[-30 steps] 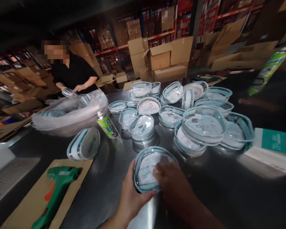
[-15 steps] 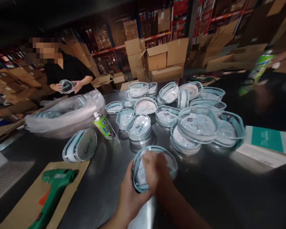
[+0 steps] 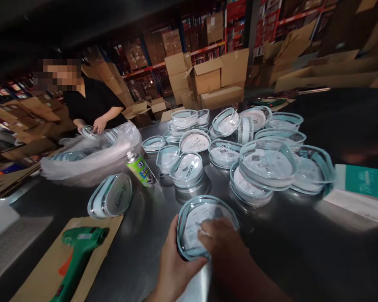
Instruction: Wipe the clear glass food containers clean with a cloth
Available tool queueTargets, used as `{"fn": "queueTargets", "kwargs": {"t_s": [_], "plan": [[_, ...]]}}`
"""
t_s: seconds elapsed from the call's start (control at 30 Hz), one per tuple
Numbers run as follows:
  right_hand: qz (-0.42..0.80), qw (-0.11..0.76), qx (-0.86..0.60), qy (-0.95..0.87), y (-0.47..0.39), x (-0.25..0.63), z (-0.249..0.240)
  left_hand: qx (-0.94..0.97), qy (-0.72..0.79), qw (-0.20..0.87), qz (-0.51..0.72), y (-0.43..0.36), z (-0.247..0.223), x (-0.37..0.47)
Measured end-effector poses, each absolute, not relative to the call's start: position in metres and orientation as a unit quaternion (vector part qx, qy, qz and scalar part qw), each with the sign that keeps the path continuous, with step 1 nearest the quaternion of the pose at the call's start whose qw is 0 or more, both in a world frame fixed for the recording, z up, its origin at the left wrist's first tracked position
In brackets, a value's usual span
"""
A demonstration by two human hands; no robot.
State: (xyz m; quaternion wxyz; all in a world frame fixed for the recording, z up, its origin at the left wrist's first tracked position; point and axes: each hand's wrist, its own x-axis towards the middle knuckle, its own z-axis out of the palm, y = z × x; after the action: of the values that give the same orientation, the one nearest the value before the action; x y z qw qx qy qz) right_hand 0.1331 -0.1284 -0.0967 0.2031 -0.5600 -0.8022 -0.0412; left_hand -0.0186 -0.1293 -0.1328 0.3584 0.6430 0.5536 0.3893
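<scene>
An oval clear case (image 3: 192,202) with a pale-blue rim and a printed white sheet showing through it lies at the front middle of the table. My left hand (image 3: 173,262) grips its left and near edge, fingers along the side and thumb across the front. Over the right half of the case, my right hand (image 3: 225,237) presses down with its fingers bent together. Whatever those fingertips may hold is hidden. Left of the hands, a green glue gun (image 3: 78,247) with an orange trigger rests on a cardboard sheet (image 3: 105,247).
Several similar cases (image 3: 266,161) are piled behind my hands. A spray can (image 3: 140,170) stands left of them, near a plastic bag (image 3: 82,165) of more cases. A white-and-teal box (image 3: 365,184) sits at right. Across the table, a person (image 3: 94,98) handles a case.
My right hand has slid right and down over the case, uncovering more of the printed sheet. The other person's case has been lowered toward the bag. A spray can held at far right is gone.
</scene>
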Motion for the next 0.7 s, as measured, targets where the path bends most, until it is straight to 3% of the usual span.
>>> {"fn": "queueTargets", "kwargs": {"t_s": [0.13, 0.33, 0.47, 0.7], "plan": [[-0.062, 0.184, -0.639, -0.745, -0.119, 0.14, -0.09, 0.665, 0.535, 0.368, 0.369, -0.129, -0.132, -0.018], [-0.016, 0.172, -0.535, -0.827, -0.124, 0.138, -0.095, 0.654, 0.565, 0.337, 0.373, -0.127, -0.136, -0.022], [-0.052, 0.173, -0.652, -0.736, -0.126, 0.149, -0.089, 0.663, 0.552, 0.343, 0.372, -0.129, -0.135, -0.018], [-0.01, 0.18, -0.562, -0.807, -0.138, 0.138, -0.091, 0.655, 0.572, 0.333, 0.365, -0.127, -0.134, -0.024]]}}
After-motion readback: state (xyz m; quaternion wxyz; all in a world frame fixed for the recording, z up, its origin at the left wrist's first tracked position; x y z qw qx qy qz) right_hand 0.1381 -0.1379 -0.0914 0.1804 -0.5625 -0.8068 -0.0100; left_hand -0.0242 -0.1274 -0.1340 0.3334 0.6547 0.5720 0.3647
